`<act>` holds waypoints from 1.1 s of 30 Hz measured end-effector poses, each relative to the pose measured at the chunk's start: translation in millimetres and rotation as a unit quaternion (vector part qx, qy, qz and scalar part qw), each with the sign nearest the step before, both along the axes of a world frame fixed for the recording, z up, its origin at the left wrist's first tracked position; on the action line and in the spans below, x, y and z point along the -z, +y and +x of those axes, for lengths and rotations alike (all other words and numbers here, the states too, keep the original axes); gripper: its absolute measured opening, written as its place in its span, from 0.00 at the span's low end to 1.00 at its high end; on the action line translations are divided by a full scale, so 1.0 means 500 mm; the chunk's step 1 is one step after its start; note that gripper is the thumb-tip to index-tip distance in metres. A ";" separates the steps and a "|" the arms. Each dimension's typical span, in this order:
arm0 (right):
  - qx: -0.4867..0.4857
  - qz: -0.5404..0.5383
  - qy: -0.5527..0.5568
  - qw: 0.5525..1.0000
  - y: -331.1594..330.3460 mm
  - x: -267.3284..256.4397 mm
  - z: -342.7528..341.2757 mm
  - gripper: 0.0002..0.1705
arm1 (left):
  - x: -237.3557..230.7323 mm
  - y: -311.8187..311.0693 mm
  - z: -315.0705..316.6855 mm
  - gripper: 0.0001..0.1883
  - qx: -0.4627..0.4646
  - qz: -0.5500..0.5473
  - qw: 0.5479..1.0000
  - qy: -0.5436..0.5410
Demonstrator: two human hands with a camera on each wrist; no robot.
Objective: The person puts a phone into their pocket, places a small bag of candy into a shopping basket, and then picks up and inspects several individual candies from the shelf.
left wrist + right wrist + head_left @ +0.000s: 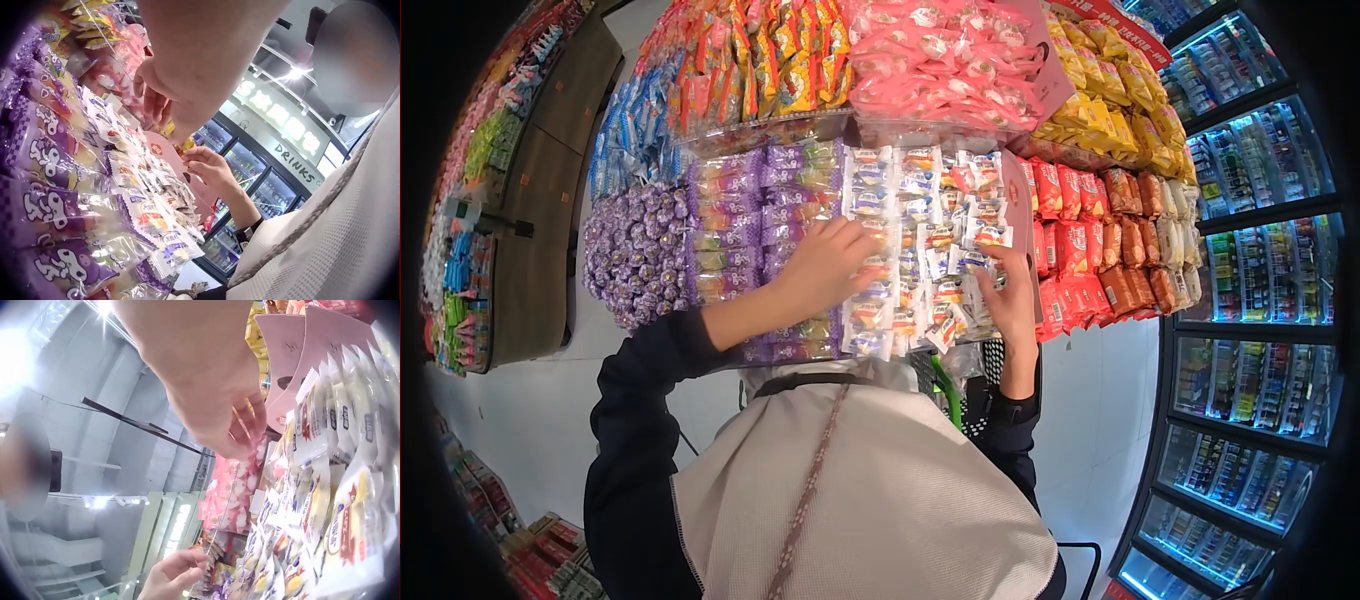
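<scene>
Small white-wrapped snack packets [945,237] fill the middle section of a sloped display, some in neat columns and some lying loose and askew. My left hand [825,265] hovers over the left columns of these packets, fingers loosely bent with nothing visible between them. Beneath its wrist are purple-wrapped packets [725,255]. At the right side of the white packets is my right hand [1010,300], thumb and forefinger apart, fingertips close to a loose packet [972,260]. Both hands show again in the left wrist view, where the right hand [212,172] has relaxed fingers.
A pink divider [1018,200] borders the white packets, with red packets [1070,245] beyond it. Pink bags [945,65] and yellow bags [1145,140] sit higher up. Purple round sweets [635,255] lie at left. Lit drink fridges [1270,260] line the right.
</scene>
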State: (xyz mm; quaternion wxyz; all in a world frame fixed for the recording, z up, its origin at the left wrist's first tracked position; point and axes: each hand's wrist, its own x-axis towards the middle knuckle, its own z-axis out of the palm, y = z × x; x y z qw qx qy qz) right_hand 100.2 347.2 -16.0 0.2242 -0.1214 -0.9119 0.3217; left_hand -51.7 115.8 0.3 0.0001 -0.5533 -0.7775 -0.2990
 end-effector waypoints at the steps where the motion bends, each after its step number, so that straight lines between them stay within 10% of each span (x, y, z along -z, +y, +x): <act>1: -0.013 0.022 -0.025 0.999 -0.001 0.001 -0.002 0.19 | 0.002 -0.006 -0.001 0.13 -0.001 -0.005 1.000 -0.004; 25: -0.031 0.112 0.032 0.993 -0.026 -0.041 -0.016 0.24 | 0.008 -0.045 0.036 0.13 -0.012 0.054 0.998 -0.036; 33: -0.182 0.025 0.061 0.981 -0.155 -0.074 -0.030 0.27 | 0.045 0.000 0.064 0.13 0.008 0.168 0.853 -0.494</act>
